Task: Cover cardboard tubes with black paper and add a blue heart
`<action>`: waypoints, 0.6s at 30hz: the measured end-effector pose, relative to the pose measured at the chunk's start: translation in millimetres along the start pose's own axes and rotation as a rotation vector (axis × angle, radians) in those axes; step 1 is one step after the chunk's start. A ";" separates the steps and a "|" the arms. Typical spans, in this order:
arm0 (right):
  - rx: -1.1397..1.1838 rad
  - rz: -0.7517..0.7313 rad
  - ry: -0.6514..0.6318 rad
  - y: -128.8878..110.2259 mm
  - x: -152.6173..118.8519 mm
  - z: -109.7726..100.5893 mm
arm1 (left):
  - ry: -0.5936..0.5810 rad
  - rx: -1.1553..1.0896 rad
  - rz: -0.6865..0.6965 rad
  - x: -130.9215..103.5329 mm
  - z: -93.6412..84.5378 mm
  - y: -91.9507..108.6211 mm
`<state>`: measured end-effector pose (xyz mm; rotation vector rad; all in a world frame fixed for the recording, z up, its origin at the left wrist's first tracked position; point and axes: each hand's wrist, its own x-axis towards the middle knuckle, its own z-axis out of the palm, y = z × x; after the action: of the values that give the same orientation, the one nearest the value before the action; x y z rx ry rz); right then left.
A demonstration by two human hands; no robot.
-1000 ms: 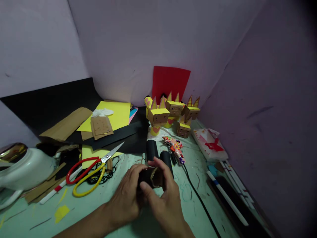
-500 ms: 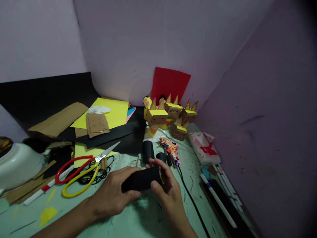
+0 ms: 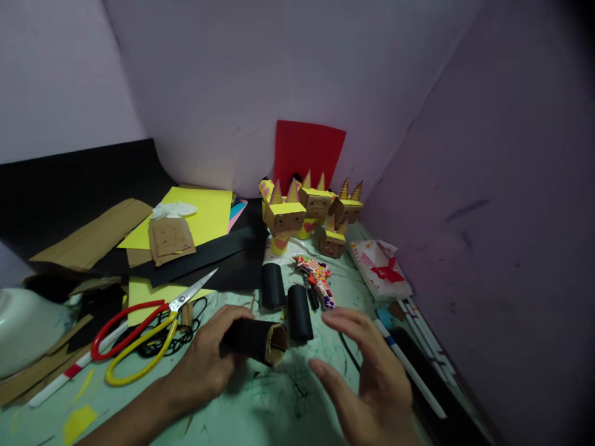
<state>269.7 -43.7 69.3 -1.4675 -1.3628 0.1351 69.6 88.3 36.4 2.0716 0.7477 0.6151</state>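
Observation:
My left hand [image 3: 207,359] is wrapped round a black-covered cardboard tube [image 3: 251,339], whose open brown end faces right. My right hand [image 3: 367,378] is apart from the tube, to its right, with thumb and fingers spread and nothing between them. Just beyond the held tube are two more black tubes, one upright-looking at the back [image 3: 273,286] and one nearer [image 3: 300,313]. A patterned hot-glue gun [image 3: 317,277], as it appears, lies behind them with a dark cord.
Red-and-yellow scissors [image 3: 134,347] lie left over black cord. Behind are yellow paper [image 3: 209,214], black strips, cardboard and small horned cardboard heads [image 3: 286,220]. A white packet [image 3: 380,269], a marker [image 3: 418,378] and a dark tray are at the right. A white rounded object [image 3: 28,331] sits far left.
My right hand has let go of the tube and moved right, its fingers spreading. The tube's open end has turned toward the camera. The view has shifted slightly.

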 end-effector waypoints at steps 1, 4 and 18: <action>-0.033 -0.027 -0.018 -0.7 -1.1 -0.5 | 0.008 0.009 0.041 0.8 0.5 -0.8; -0.159 0.037 0.027 8.0 -2.6 -1.6 | 0.063 0.049 0.132 3.4 2.0 -3.9; -0.659 0.554 -0.249 54.1 38.3 -6.2 | 0.224 0.211 0.171 5.7 -1.8 -13.0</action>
<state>321.8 -5.4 53.5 -2.4367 -1.2098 0.2418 68.8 99.5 27.5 2.3023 0.7952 0.9088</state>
